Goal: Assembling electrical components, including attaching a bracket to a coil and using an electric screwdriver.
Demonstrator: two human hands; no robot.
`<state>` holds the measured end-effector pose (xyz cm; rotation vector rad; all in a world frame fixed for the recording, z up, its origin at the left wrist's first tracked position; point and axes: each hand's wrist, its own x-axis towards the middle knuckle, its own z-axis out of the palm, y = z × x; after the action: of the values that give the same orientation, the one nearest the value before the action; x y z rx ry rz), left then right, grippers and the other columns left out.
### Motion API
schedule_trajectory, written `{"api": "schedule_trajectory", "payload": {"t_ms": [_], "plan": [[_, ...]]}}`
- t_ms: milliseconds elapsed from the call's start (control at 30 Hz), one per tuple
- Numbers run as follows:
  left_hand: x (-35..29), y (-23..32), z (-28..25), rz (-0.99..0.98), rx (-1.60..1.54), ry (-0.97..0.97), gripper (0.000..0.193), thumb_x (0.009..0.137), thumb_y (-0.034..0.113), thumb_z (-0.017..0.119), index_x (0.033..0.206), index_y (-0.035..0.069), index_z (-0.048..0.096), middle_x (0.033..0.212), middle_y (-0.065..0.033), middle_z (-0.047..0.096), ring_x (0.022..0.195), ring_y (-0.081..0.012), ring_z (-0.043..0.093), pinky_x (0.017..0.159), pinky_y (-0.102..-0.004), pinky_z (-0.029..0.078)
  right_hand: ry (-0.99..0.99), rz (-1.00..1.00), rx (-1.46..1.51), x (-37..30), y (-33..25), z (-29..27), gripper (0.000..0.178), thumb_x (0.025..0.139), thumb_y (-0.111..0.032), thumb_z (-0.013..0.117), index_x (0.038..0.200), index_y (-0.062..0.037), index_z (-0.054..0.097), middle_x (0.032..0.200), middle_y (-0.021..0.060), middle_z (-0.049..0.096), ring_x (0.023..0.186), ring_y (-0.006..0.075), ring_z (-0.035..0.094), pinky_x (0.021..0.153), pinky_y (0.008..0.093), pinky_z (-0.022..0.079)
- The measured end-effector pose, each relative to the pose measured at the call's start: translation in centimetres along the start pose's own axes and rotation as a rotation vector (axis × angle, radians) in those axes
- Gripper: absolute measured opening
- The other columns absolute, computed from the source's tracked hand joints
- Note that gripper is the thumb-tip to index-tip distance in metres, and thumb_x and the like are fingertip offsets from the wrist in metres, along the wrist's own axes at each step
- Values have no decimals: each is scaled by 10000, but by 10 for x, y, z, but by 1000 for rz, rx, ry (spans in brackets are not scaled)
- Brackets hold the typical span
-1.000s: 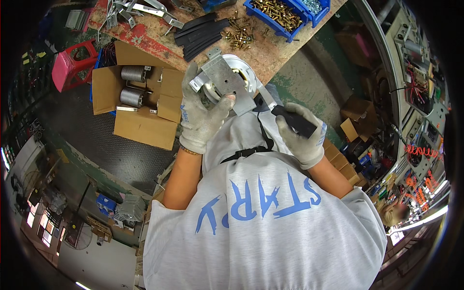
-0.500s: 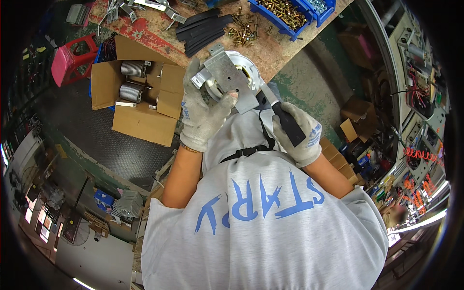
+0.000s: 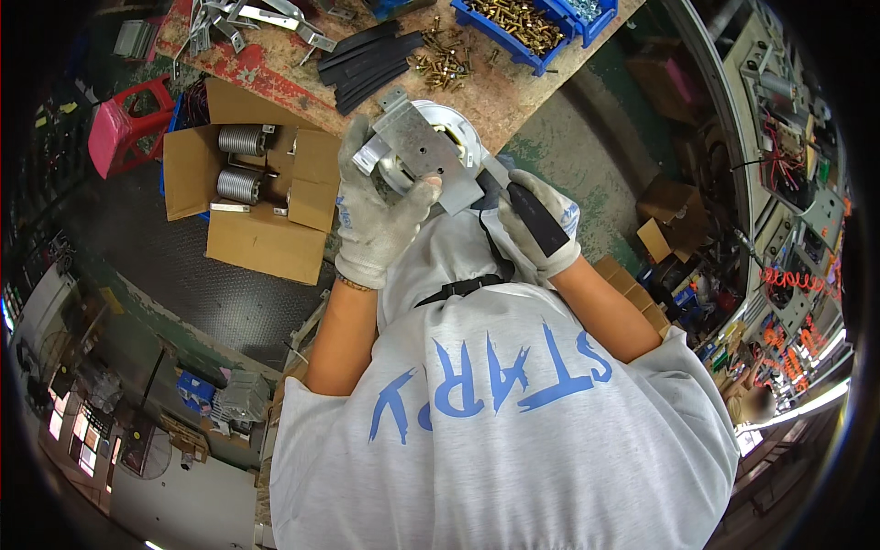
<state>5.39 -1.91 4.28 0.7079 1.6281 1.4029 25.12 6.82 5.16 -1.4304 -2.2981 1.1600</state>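
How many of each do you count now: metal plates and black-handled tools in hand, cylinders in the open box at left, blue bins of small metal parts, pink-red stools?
Metal plate in left hand: 1
Black-handled tool in right hand: 1
Ribbed metal cylinders in open cardboard box: 2
Blue parts bins: 2
Pink-red plastic stool: 1
Total: 7

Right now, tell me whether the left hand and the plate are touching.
Touching. The head view shows it: the left hand holds the plate, its thumb lying over the plate's edge.
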Motion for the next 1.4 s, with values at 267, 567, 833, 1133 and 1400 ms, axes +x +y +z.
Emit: {"api": "schedule_trajectory", "payload": {"t_ms": [267,567,833,1133,1400], "plan": [[2,-10,-8,0,-39,-36,919,793,214,786,1430,-45,177,1262,-206,480,1061,-236,589,869,-352,541,-84,-147,12,4,7,-6,333,774,-218,759,1042,-44,665,862,143,676,772,310,675,683,351,531],[-2,-12,-6,-112,-105,-39,866,786,182,785,1414,-39,231,1223,-179,523,1037,-213,593,858,-333,539,-185,-146,121,10,43,15,65,773,-103,656,812,-60,627,724,94,618,644,261,609,610,330,485],[4,-9,-9,-187,-177,-46,835,774,160,788,1407,-11,270,1225,-161,514,1053,-201,578,872,-333,532,-367,-83,236,24,45,19,178,791,-107,693,941,-42,622,790,103,635,720,258,631,641,343,492],[4,-12,-8,-157,-124,-21,812,769,153,783,1396,-23,299,1233,-137,514,1072,-188,564,884,-333,518,147,-501,638,23,4,20,230,775,47,715,812,-48,509,743,75,582,724,256,634,688,374,530],[2,-9,-9,-168,-74,-20,879,755,274,809,1396,-50,302,1276,-148,487,1140,-204,531,943,-350,484,181,-472,724,29,16,40,307,667,140,652,648,-81,439,563,43,495,492,207,534,502,315,470]]}}
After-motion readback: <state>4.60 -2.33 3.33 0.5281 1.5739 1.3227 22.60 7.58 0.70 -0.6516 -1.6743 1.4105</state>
